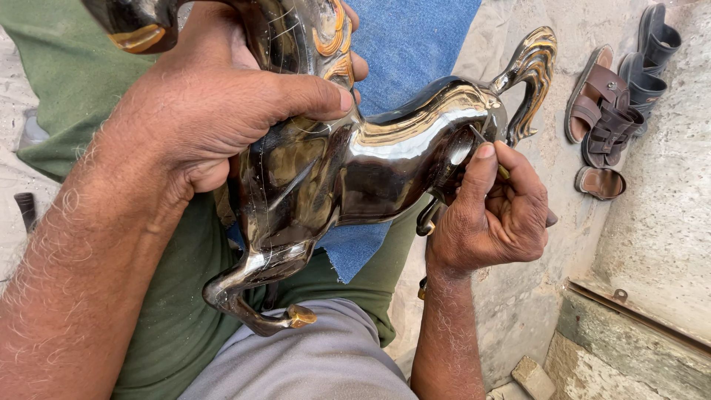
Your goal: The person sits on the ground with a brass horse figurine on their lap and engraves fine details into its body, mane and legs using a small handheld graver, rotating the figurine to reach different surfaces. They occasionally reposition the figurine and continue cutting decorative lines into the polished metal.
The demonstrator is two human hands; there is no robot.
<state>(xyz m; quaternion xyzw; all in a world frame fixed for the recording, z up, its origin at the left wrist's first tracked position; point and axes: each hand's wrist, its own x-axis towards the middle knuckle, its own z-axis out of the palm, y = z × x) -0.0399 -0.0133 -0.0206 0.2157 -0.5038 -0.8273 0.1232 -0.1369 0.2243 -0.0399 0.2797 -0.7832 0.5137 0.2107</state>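
Gripped at the chest by the left hand [215,104], a polished dark metal horse figurine with gold mane and tail [370,159] is steadied over the lap. A thin metal tool [489,152], pinched in the right hand [492,215], is pressed to its hindquarters. Heavy, rigid and slippery by the look; the thick body seems the safest hold. Brown sandals [603,118] lie far right on the concrete floor [666,222].

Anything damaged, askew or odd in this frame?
Nothing stands out. The left hand grips the polished metal horse figure over the lap; the right hand holds a thin tool against its hindquarters. The sandals lie loosely grouped on the floor.
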